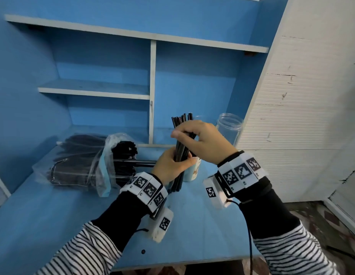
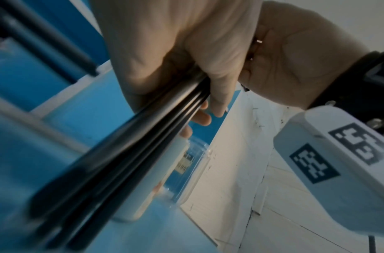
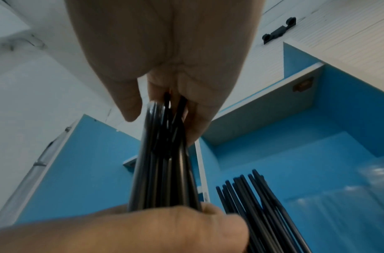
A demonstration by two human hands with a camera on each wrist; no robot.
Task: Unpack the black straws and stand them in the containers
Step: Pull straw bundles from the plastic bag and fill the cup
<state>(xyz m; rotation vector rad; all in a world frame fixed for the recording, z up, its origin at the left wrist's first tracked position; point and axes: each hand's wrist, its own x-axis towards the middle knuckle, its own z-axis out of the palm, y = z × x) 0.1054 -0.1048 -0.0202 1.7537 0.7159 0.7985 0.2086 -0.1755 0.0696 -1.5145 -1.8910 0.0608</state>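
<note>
A person stands at a blue desk (image 1: 53,225) with both hands wrapped around 1 bunch of black straws (image 1: 180,149) held nearly upright. The left hand (image 1: 170,165) curls its fingers around the lower half of the bunch; the right hand (image 1: 202,141) pinches the upper half, with the straw tips fanning out above it at 12 o'clock. The bottom ends appear to rest on or just above the desk.

Just behind the bunch stands a white printed cup (image 1: 192,171), mostly hidden. A clear jar (image 1: 229,130) stands at 2 o'clock from the hands, near the cup. At 9 o'clock lies the opened plastic bag (image 1: 79,165), with many straws inside.

To do this step well, it looks wise to tap the ends level first, keep both grips firm, lift the bunch clear of the rim, then lower it straight down so no straw catches or tips the container.
</note>
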